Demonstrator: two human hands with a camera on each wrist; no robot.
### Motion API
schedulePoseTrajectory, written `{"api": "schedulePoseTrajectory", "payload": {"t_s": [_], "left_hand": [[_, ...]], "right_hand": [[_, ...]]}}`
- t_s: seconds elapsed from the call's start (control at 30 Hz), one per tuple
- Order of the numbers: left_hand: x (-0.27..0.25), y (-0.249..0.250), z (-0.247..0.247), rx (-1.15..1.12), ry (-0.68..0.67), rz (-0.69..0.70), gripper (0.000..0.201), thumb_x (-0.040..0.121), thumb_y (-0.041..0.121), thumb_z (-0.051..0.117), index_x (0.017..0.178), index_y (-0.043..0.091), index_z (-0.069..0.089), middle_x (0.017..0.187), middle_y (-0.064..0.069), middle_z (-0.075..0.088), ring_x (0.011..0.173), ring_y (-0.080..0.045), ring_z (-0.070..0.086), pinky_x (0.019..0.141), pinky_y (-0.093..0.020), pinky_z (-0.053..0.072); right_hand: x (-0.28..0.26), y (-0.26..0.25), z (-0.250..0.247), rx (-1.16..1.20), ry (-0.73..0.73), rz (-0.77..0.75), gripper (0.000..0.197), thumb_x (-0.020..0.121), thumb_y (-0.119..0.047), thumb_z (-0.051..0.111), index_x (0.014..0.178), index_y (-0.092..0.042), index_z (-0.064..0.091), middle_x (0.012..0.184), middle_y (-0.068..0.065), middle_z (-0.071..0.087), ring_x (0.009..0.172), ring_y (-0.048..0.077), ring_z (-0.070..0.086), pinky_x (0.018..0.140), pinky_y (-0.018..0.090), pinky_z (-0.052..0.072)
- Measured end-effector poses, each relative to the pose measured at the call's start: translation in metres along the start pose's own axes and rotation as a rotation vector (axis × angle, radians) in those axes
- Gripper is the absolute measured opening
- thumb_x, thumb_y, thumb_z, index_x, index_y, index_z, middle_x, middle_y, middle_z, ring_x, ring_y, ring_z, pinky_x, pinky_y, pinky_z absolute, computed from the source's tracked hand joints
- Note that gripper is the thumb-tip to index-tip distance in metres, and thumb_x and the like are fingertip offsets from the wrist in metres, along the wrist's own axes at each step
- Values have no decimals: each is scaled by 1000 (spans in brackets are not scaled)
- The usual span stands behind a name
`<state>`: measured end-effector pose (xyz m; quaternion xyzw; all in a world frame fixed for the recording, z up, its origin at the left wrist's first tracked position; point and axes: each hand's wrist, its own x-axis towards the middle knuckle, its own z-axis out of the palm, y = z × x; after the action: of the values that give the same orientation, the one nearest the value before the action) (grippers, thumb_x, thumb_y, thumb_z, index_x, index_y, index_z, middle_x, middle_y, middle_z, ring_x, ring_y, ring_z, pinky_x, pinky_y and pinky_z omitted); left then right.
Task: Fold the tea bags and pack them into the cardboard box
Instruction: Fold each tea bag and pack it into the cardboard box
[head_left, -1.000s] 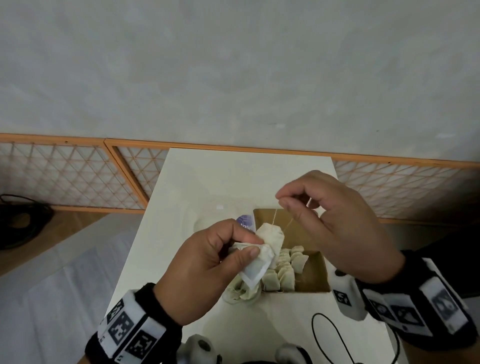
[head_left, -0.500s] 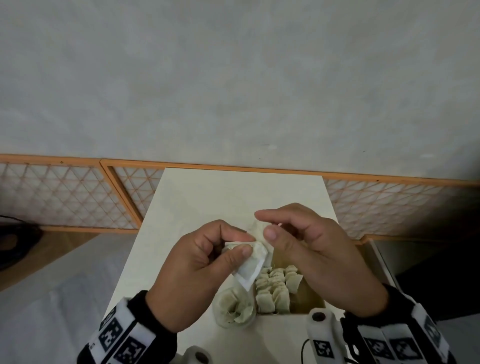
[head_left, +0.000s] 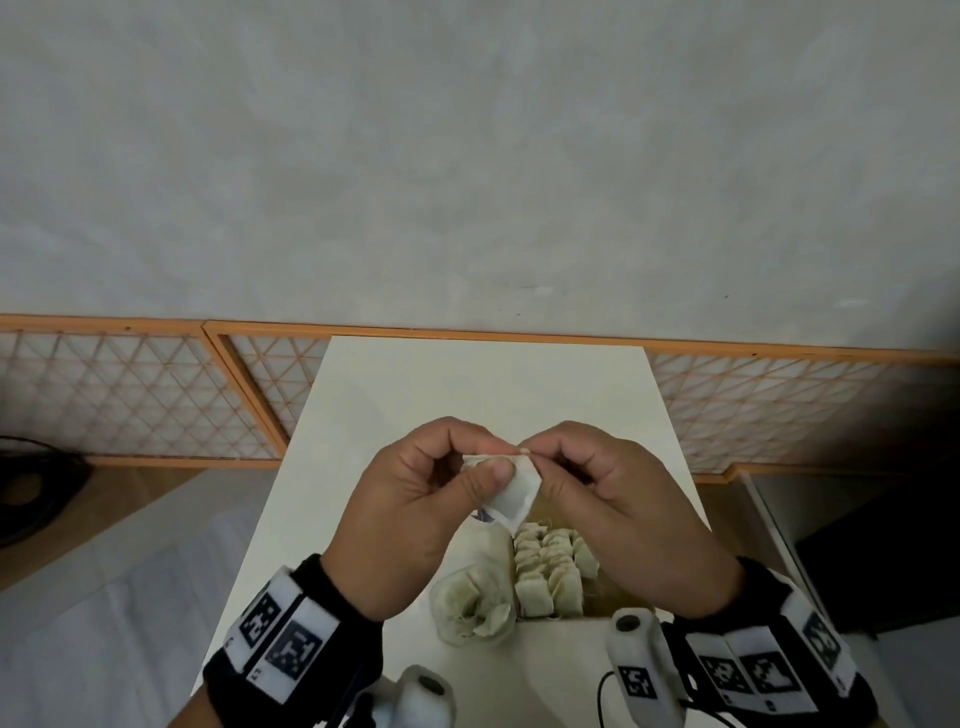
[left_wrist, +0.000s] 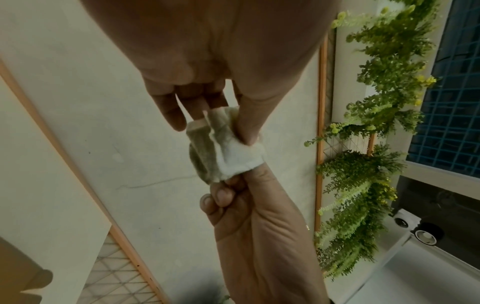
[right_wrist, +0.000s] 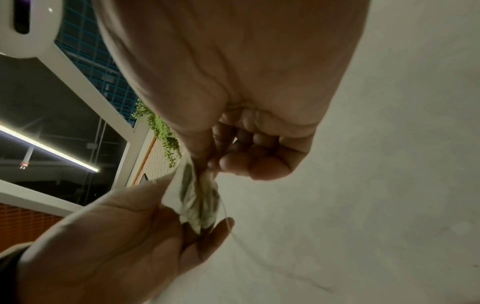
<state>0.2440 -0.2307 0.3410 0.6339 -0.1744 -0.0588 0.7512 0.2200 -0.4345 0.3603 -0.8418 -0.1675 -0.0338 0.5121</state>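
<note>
A white paper tea bag (head_left: 511, 491) hangs above the table between both hands. My left hand (head_left: 491, 457) pinches its upper left part between thumb and forefinger. My right hand (head_left: 535, 457) pinches the top right corner, where the string end shows. In the left wrist view the tea bag (left_wrist: 223, 148) looks partly folded, with green leaf showing through. In the right wrist view the tea bag (right_wrist: 200, 197) has a thin string (right_wrist: 228, 222) trailing from it. Below the hands, the cardboard box (head_left: 605, 600) holds rows of folded tea bags (head_left: 545, 571).
A clear plastic bag (head_left: 472, 608) with loose tea bags lies left of the box on the white table (head_left: 467, 389). An orange-framed lattice screen (head_left: 156, 395) and a grey wall stand behind the table. A black cable (head_left: 602, 696) lies at the near edge.
My right hand came down from the raised string to the tea bag's top corner. Both hands now meet at the bag, and the view has tilted so the box sits lower.
</note>
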Motion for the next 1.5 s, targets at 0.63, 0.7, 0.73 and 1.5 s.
{"api": "schedulePoseTrajectory", "payload": {"t_s": [0.63, 0.7, 0.73, 1.5], "left_hand": [[15, -27, 33, -85, 42, -77, 17, 85, 16, 77, 101, 21, 75, 87, -1, 70, 79, -17, 65, 74, -29, 56], [15, -36, 31, -65, 59, -94, 22, 82, 16, 80, 103, 20, 75, 89, 2, 65, 82, -13, 61, 76, -24, 55], [13, -42, 28, -46, 72, -115, 23, 80, 17, 82, 103, 20, 76, 90, 3, 65, 84, -14, 60, 77, -25, 54], [-90, -139, -46, 521, 224, -617, 25, 87, 15, 82, 85, 40, 76, 84, -1, 76, 73, -19, 66, 64, -12, 47]], "right_hand": [[-10, 33, -11, 170, 2, 121, 10, 99, -27, 71, 99, -18, 75, 84, 14, 70, 75, 30, 62, 68, 46, 52], [-15, 38, -20, 183, 19, 128, 10, 98, -28, 71, 102, -21, 77, 86, 10, 73, 78, 34, 64, 69, 45, 52], [-18, 42, -24, 180, 26, 135, 9, 98, -25, 71, 103, -21, 77, 87, 10, 73, 79, 35, 64, 70, 46, 52], [-58, 311, 22, -496, -432, 870, 33, 93, -27, 63, 69, -18, 43, 73, 6, 48, 69, 21, 50, 59, 33, 35]]}}
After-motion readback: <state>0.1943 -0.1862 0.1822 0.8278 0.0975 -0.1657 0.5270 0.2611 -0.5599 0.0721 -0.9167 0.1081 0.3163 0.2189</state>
